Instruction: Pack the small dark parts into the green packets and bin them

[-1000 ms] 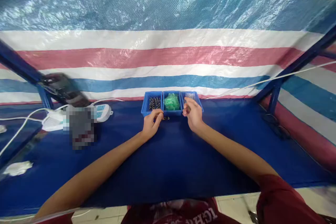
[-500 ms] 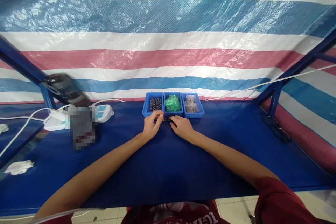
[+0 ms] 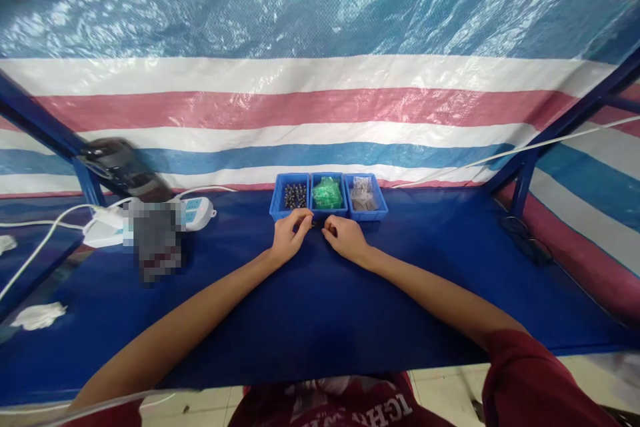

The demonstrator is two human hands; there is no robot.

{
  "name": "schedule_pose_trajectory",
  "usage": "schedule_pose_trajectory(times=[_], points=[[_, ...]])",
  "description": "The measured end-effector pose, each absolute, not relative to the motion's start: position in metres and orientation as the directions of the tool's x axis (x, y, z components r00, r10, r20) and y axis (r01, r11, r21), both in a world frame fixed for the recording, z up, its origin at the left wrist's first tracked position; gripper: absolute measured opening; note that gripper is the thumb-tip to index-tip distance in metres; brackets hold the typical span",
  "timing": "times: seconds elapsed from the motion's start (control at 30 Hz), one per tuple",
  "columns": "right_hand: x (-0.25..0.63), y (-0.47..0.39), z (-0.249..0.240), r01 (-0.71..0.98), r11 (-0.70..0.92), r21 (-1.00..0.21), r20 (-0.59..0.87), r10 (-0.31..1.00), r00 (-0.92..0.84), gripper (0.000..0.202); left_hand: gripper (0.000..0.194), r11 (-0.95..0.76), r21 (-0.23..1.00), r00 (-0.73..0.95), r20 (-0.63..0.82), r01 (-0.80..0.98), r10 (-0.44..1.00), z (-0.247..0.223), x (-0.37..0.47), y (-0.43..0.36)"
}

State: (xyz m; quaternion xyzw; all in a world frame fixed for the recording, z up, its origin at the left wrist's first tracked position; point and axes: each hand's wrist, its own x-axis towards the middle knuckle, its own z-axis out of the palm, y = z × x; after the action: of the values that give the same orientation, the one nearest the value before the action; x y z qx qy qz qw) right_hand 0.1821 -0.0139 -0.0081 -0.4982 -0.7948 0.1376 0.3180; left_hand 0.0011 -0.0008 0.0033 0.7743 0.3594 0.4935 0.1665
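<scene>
My left hand (image 3: 291, 236) is closed in a pinch just in front of the blue bins, with a small dark part (image 3: 314, 224) at its fingertips, too small to name. Close by on the right, my right hand (image 3: 346, 239) has its fingers curled together; whatever they hold, if anything, is hidden. Beyond the hands three blue bins stand side by side. Small dark metallic parts (image 3: 295, 196) lie in the left bin (image 3: 275, 199). Crumpled green plastic (image 3: 328, 193) fills the middle one, and clear plastic packets (image 3: 363, 195) sit in the right bin (image 3: 370, 216).
A white power strip (image 3: 199, 213) with cables lies on the blue table (image 3: 320, 320) at left, beside a blurred-out object (image 3: 157, 240) and a dark bottle (image 3: 125, 167). Crumpled white tissue (image 3: 39, 315) is at far left. Glasses-like dark items (image 3: 527, 240) lie at right. Striped sheeting (image 3: 320, 107) hangs behind.
My right hand's fingers have curled in and drawn slightly away from the left fingertips. My left hand keeps nearly the same pinch and place.
</scene>
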Motion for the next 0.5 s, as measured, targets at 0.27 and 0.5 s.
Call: schedule_pose_trajectory(times=[0.27,0.5], points=[[0.183,-0.024,0.002,0.411,0.544,-0.732,0.525,0.834,-0.17,0.016,0.015,-0.686,0.604,0.281,0.631,0.406,0.723,0.006,0.005,-0.002],[0.182,-0.023,0.001,0.349,0.561,-0.751,0.562,0.82,-0.108,0.019,0.013,-0.728,0.516,0.353,0.646,0.452,0.677,0.005,0.006,0.001]])
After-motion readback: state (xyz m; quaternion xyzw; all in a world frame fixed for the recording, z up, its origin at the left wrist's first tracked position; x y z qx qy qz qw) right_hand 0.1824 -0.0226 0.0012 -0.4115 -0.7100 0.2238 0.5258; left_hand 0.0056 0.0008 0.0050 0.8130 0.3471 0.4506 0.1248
